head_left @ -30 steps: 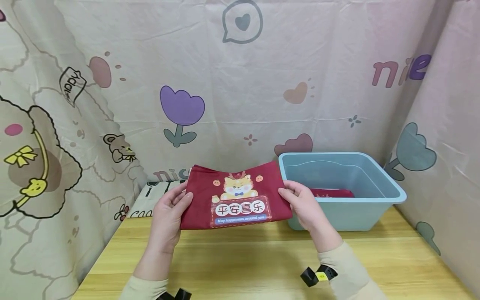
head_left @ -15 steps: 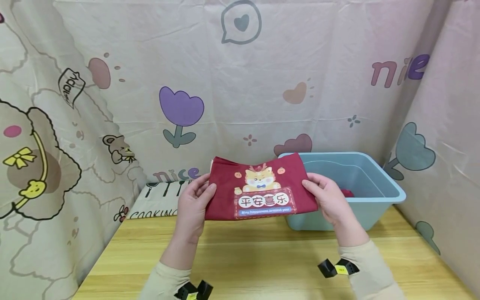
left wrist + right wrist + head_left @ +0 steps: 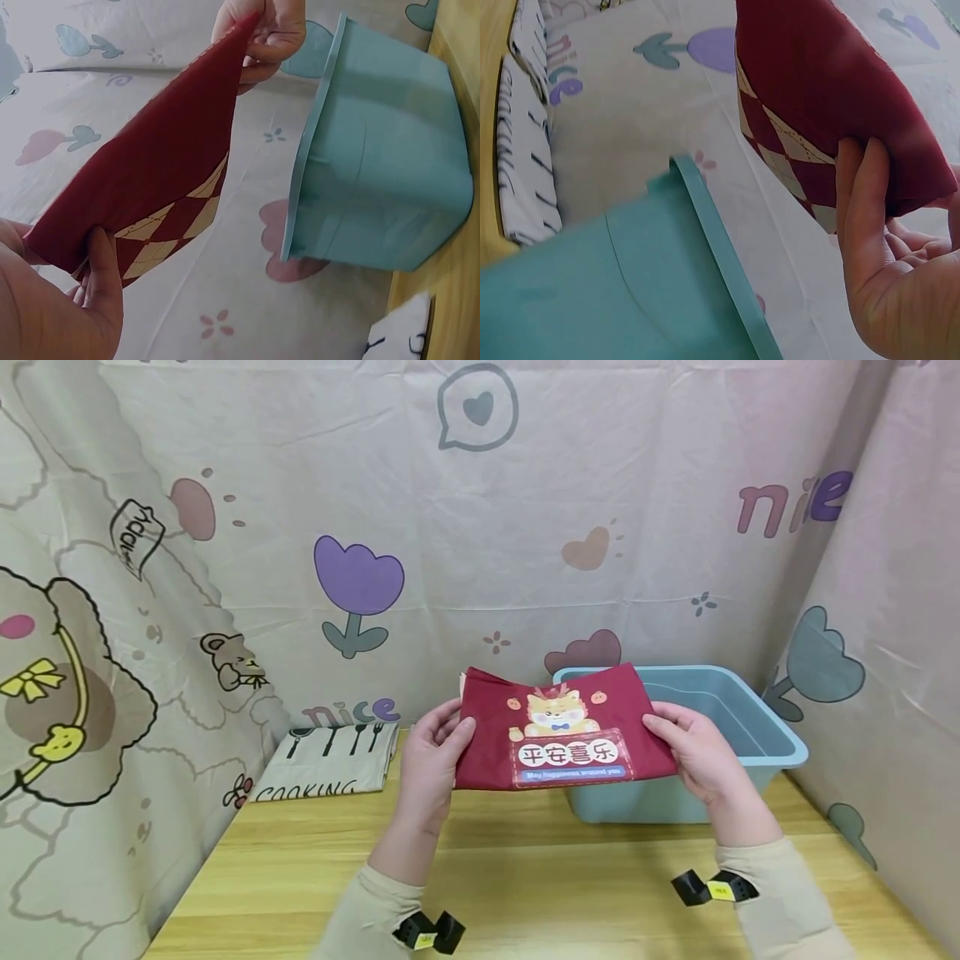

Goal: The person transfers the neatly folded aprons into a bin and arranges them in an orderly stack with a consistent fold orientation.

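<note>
My left hand [image 3: 429, 768] and right hand [image 3: 697, 756] each pinch an end of the folded dark-red cartoon-print cloth [image 3: 558, 731], thumbs in front, fingers behind, raised above the wooden table [image 3: 525, 885] just past twelve o'clock. It blocks part of the blue plastic bin [image 3: 637, 806] at one o'clock; I can't properly see inside. The folded white COOKING-print cloth [image 3: 326, 762] lies at eleven.

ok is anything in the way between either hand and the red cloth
Nothing visible: the left hand and right hand grip the red cloth at opposite ends. The blue bin stands beyond it, not between.
</note>
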`<action>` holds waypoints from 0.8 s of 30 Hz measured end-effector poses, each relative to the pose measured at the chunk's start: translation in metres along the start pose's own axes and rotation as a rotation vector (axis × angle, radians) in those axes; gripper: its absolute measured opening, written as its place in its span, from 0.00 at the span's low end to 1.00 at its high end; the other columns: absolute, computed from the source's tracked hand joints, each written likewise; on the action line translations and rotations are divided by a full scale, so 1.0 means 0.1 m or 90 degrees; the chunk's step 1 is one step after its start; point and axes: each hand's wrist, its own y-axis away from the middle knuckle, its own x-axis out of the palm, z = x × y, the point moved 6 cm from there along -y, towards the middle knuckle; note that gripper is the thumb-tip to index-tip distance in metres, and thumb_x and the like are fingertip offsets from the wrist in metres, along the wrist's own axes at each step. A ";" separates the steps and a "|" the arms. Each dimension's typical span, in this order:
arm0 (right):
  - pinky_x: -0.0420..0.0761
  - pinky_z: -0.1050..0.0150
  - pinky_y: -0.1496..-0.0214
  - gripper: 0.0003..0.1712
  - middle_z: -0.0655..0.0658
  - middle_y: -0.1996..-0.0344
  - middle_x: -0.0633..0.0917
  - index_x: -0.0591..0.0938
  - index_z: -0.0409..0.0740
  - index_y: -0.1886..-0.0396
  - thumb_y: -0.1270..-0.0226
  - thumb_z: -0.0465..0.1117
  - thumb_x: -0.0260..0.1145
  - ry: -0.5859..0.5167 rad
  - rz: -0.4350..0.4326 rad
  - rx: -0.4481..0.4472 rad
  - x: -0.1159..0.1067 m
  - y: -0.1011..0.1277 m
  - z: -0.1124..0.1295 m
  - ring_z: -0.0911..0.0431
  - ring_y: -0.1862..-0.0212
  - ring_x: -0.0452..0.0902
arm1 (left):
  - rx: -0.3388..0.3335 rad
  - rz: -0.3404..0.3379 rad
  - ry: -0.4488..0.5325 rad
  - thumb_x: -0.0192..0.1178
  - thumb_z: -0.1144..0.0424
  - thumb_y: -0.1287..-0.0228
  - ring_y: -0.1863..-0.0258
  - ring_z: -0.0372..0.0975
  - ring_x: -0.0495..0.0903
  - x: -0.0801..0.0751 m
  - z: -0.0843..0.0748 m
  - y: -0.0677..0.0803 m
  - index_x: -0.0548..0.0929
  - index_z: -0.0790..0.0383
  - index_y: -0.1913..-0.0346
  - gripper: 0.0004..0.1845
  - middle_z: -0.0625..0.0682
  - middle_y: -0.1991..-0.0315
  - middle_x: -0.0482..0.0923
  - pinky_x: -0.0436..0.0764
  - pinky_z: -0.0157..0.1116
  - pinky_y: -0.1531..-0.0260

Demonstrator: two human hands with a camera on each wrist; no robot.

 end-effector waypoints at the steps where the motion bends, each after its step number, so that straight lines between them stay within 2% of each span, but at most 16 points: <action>1: 0.85 0.64 0.60 0.22 0.53 0.59 0.84 0.73 0.37 0.37 0.24 0.43 0.58 0.005 -0.003 0.000 -0.04 0.00 0.00 0.59 0.60 0.83 | -0.003 -0.002 0.000 0.61 0.69 0.31 0.55 0.41 0.80 0.03 0.01 0.00 0.76 0.67 0.36 0.21 0.60 0.48 0.78 0.85 0.37 0.59; 4: 0.85 0.64 0.61 0.19 0.55 0.59 0.84 0.76 0.42 0.39 0.24 0.43 0.58 0.009 -0.012 -0.002 -0.15 0.00 0.00 0.59 0.61 0.83 | -0.006 -0.005 -0.004 0.62 0.68 0.32 0.55 0.42 0.80 0.14 0.02 0.00 0.77 0.65 0.37 0.21 0.59 0.48 0.79 0.85 0.38 0.58; 8: 0.85 0.65 0.62 0.10 0.55 0.60 0.84 0.80 0.55 0.48 0.24 0.42 0.58 0.001 -0.016 -0.010 -0.29 -0.01 0.00 0.60 0.62 0.84 | -0.005 -0.003 0.001 0.62 0.69 0.33 0.56 0.42 0.81 0.29 0.06 -0.02 0.78 0.65 0.38 0.21 0.59 0.49 0.80 0.85 0.40 0.58; 11: 0.85 0.66 0.63 0.09 0.55 0.61 0.84 0.81 0.62 0.53 0.24 0.42 0.57 -0.001 -0.019 -0.012 -0.40 -0.02 0.00 0.60 0.62 0.83 | -0.008 0.001 0.009 0.63 0.69 0.33 0.57 0.42 0.82 0.40 0.10 -0.05 0.78 0.65 0.38 0.21 0.59 0.50 0.81 0.85 0.39 0.59; 24: 0.85 0.66 0.65 0.12 0.59 0.64 0.84 0.84 0.69 0.60 0.23 0.44 0.57 0.040 -0.042 0.012 -0.79 -0.07 -0.02 0.62 0.64 0.82 | -0.019 0.013 0.036 0.62 0.71 0.34 0.57 0.43 0.83 0.77 0.21 -0.05 0.78 0.67 0.38 0.22 0.59 0.51 0.82 0.85 0.42 0.57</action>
